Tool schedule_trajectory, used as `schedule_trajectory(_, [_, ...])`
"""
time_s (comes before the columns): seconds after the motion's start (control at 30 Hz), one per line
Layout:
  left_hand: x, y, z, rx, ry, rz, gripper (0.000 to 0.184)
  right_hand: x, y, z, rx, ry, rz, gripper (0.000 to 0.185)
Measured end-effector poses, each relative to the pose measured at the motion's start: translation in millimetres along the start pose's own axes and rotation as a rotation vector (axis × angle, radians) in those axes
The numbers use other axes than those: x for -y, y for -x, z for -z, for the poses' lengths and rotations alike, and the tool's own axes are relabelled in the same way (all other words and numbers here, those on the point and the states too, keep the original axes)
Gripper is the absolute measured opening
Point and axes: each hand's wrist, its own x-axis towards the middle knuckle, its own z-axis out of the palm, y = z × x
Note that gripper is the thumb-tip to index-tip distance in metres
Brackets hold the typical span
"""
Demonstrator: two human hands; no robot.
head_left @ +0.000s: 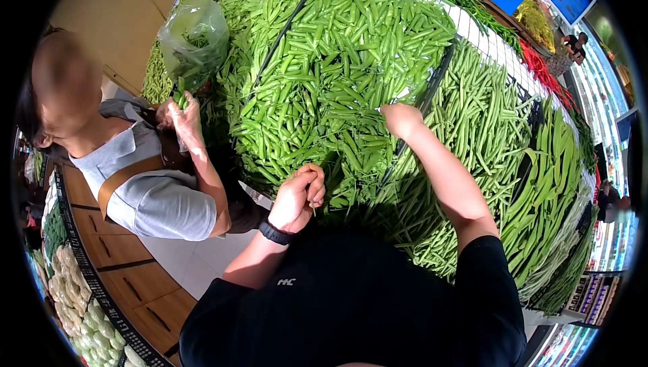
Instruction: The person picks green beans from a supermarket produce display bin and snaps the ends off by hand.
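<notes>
A broad heap of green pea pods (290, 117) spreads in front of me. Over the near edge of it hangs my left hand (300, 195), its fingers curled closed; a thin stem-like bit shows beneath them, too small to name. My right hand (403, 122) reaches onto the right side of the pods, fingers drawn together beside a black divider (442, 73). Whatever its fingertips pinch, if anything, is hidden. Close past those fingertips a small white patch (403, 93) shows among the pods.
To the left a co-worker (158, 191) holds green pods near a clear plastic bag (194, 43) of greens. Right of the divider lie long green beans (472, 110) and broad flat beans (550, 185). Red chillies (540, 70) line the back. Wooden drawers (128, 259) stand at lower left.
</notes>
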Motion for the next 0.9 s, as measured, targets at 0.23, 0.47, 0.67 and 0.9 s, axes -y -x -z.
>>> schedule_trajectory(0.23, [4.8, -3.6, 7.3, -0.004, 0.011, -0.017, 0.012, 4.6, 9.0, 7.4, -0.039, -0.124, -0.065, 0.041])
schedule_trajectory(0.47, [-7.6, -1.5, -1.9, -0.073, 0.060, -0.094, 0.010, -11.9, 38.1, 31.9, -0.364, -1.477, 0.154, 0.026])
schedule_trajectory(0.67, [-15.4, -18.2, -38.4, 0.124, -0.391, -0.385, 0.011, 24.1, 111.3, 54.9, -0.257, -1.637, 0.296, 0.013])
schedule_trajectory(0.9, [-11.7, -12.5, -53.0, 0.145, -1.282, -0.745, 0.014, 44.8, 171.5, 33.3, -0.093, -1.425, 0.383, 0.019])
